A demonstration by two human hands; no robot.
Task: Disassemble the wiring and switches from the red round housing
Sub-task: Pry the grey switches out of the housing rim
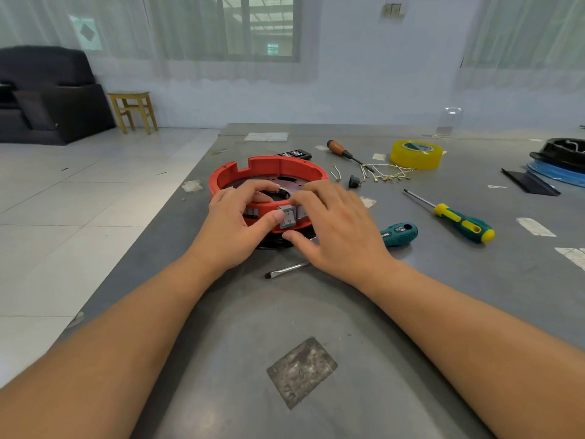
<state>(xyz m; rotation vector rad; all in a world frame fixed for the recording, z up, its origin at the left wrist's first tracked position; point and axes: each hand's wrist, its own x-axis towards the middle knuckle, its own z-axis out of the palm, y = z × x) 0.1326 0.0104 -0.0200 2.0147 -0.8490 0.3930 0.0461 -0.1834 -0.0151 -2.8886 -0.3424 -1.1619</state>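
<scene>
The red round housing sits on the grey metal table, open side up, with a dark plate inside. A grey rocker switch sits in its near wall, and a second one beside it is half hidden. My left hand grips the housing's near rim, fingers curled inside, thumb pressing the switch's left edge. My right hand lies over the rim on the right, fingers curled inside, thumb under the housing below the switch. Removed pale wires with terminals lie behind the housing.
A flat-blade screwdriver with a teal handle lies under my right hand. A green-yellow Phillips screwdriver lies to the right. Further back are a wooden-handled screwdriver, a yellow tape roll, a small black plug and a black bit case.
</scene>
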